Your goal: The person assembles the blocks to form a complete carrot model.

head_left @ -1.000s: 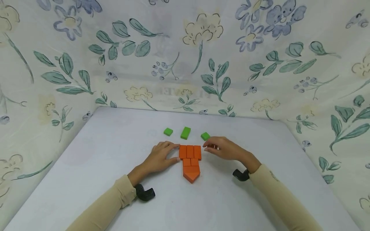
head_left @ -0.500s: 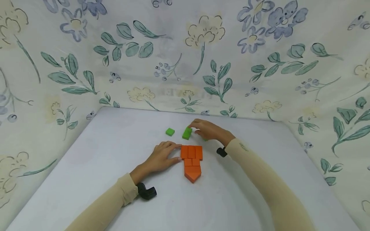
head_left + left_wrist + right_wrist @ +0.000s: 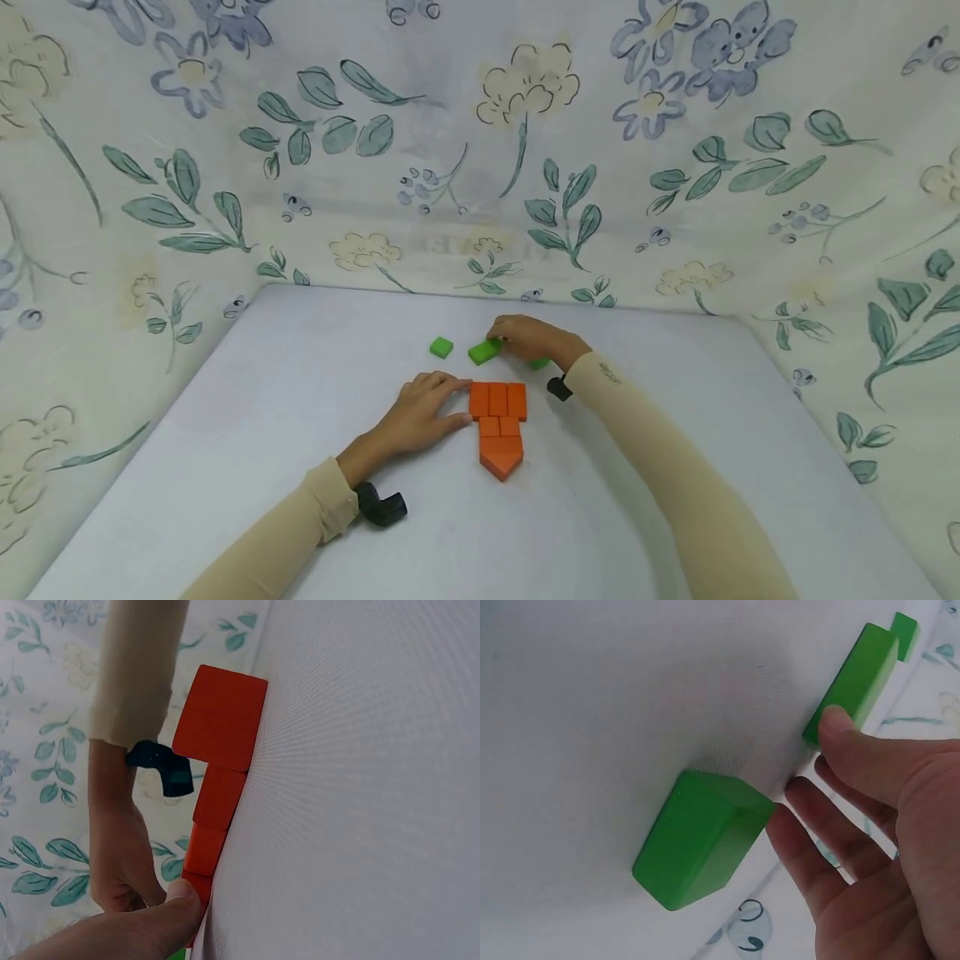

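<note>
Orange blocks [image 3: 498, 400] lie packed together mid-table: a row of three at the back, two smaller ones below, and a pointed piece [image 3: 501, 457] in front. My left hand [image 3: 416, 414] touches the left side of the back row with thumb and forefinger, and its thumb [image 3: 182, 892] meets an orange block in the left wrist view. Farther back, my right hand [image 3: 531, 337] pinches one end of a long green block [image 3: 482, 352] between thumb [image 3: 836, 720] and fingers. That block lies slanted on the table. Its pinched end is partly hidden in the head view.
A small green block [image 3: 441, 347] lies left of the long one. Another green block [image 3: 697, 840] sits beside my right hand, mostly covered by it in the head view. Floral cloth [image 3: 420, 167] hangs behind the white table [image 3: 315, 350].
My right hand has moved from beside the orange row back and left to the long green block, and taken hold of it. The block has turned clockwise. My left hand stays in place.
</note>
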Motion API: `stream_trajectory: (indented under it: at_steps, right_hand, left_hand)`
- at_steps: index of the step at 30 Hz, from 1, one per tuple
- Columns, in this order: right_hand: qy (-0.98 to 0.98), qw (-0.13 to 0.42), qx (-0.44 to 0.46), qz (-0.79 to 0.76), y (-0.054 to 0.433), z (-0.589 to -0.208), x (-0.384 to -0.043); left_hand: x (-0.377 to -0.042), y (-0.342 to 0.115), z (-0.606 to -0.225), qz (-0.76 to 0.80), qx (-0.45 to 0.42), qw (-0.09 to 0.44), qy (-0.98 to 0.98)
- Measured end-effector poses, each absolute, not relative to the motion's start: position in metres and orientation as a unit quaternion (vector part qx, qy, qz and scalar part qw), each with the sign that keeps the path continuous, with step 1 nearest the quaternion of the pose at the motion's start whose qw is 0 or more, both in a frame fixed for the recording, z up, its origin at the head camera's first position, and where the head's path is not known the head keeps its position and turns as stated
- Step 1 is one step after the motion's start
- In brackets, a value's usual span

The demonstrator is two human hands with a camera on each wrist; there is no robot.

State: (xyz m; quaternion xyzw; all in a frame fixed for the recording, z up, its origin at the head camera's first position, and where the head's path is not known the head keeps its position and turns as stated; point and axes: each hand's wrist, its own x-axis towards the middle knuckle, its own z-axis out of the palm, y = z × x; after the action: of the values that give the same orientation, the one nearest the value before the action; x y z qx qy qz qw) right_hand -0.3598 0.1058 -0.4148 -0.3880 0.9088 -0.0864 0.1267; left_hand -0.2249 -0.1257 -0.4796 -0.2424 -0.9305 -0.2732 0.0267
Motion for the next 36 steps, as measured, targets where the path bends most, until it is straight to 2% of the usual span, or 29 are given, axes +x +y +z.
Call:
stream_trajectory:
  at_steps: [7,15,19,26,36]
  right_hand:
    - [0.910,0.133,-0.373,-0.124,0.116,-0.408,-0.356]
    - [0.912,0.065,-0.342,-0.219,0.137,-0.405,-0.327]
    - [0.913,0.051,-0.314,-0.257,0.144,-0.411,-0.306]
    - [0.914,0.053,-0.284,-0.285,0.147,-0.420,-0.287]
    - [0.917,0.064,-0.274,-0.282,0.143,-0.436,-0.287]
  left_hand:
    - [-0.224,-0.127,-0.479,-0.269,-0.240,0.024,-0.932]
    - [-0.225,-0.128,-0.477,-0.263,-0.243,0.024,-0.933]
    - [-0.226,-0.128,-0.476,-0.267,-0.247,0.024,-0.931]
    - [-0.226,-0.128,-0.478,-0.270,-0.247,0.023,-0.930]
    - [-0.225,-0.127,-0.478,-0.270,-0.247,0.016,-0.930]
